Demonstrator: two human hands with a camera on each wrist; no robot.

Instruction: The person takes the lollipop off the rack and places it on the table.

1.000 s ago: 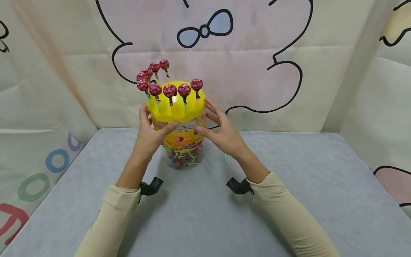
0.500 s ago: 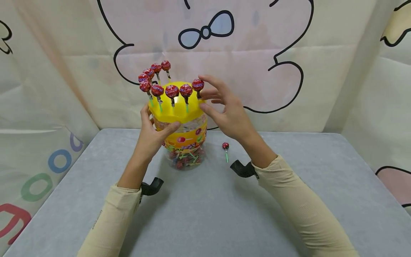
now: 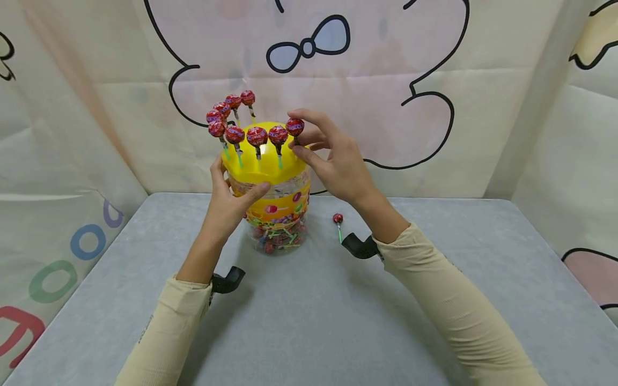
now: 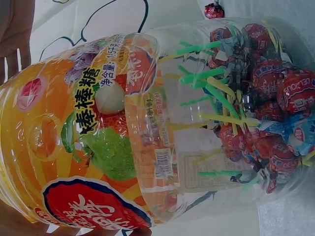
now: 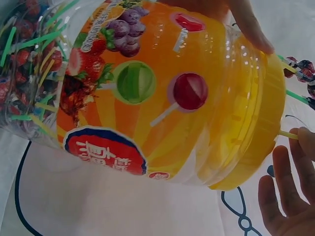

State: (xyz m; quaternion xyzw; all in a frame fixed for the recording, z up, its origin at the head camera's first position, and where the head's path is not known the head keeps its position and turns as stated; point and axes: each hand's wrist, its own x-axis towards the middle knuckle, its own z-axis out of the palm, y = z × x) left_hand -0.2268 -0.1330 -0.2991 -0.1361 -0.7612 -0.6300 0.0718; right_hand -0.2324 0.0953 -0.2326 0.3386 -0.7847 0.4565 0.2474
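A clear plastic jar (image 3: 276, 214) with an orange label and a yellow lid (image 3: 263, 163) stands on the grey table, holding many lollipops. Several red lollipops (image 3: 256, 135) stand with their sticks in holes in the lid. My left hand (image 3: 235, 187) grips the jar just under the lid, thumb in front. My right hand (image 3: 300, 135) pinches the rightmost lollipop (image 3: 295, 126) in the lid, index finger above it and thumb at its stick. The left wrist view shows the jar (image 4: 123, 132) close up. In the right wrist view, right fingers (image 5: 285, 196) lie beside the lid (image 5: 261, 123).
One loose red lollipop (image 3: 338, 221) with a green stick lies on the table (image 3: 309, 321) to the right of the jar. Fabric walls printed with cartoon outlines close in the back and both sides.
The right hand left the jar's side and rose to the lid, closing index finger and thumb on the rightmost lollipop. That uncovered the loose lollipop on the table. The left hand kept its grip.
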